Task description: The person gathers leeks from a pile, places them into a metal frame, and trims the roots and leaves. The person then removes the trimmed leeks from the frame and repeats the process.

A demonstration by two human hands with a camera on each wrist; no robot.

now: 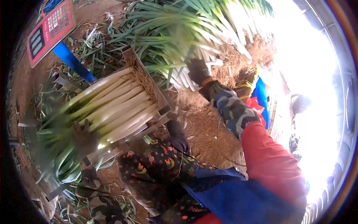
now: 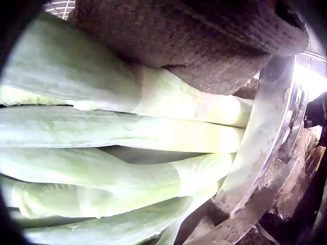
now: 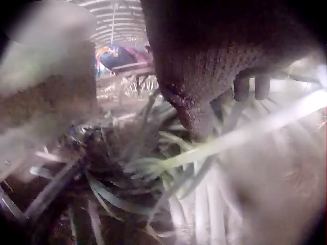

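Observation:
Several thick leeks (image 1: 121, 95) lie side by side in a metal rack (image 1: 151, 80), roots against its end plate. My gloved left hand (image 1: 85, 140) rests on their green part at the near side; in the left wrist view the dark glove (image 2: 204, 46) lies along the uppermost leek (image 2: 173, 97). My gloved right hand (image 1: 198, 71) is over a big pile of leeks (image 1: 167, 33). In the right wrist view its thumb (image 3: 196, 115) and fingertips (image 3: 250, 88) point down, apart from each other. A single pale stalk (image 3: 245, 135) crosses just below the thumb.
A red-framed scale display (image 1: 50, 30) on a blue post (image 1: 74, 61) stands beyond the rack at the left. Cut leaves (image 1: 93, 41) litter the soil (image 1: 209, 130). Blue and red plastic (image 1: 261, 99) lies right of the pile, near the bright sheeting wall.

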